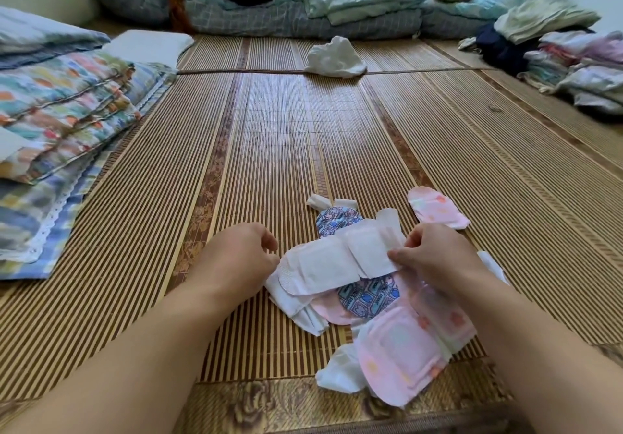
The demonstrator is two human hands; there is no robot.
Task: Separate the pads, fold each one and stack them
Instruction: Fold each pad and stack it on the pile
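A home bedroom is on show here. A woven bamboo mat (269, 150) is laid out across the middle. Patterned quilts (64, 106) are folded and piled at the left, with a white pillow (148, 46) just behind them. Rumpled bedding (337, 9) is heaped along the far wall, and folded clothes (580, 63) are stacked at the right.

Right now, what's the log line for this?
white pad | left hand holds one end | right hand pinches other end | pile underneath

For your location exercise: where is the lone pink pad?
In the head view, the lone pink pad lies on the mat just beyond the right hand.
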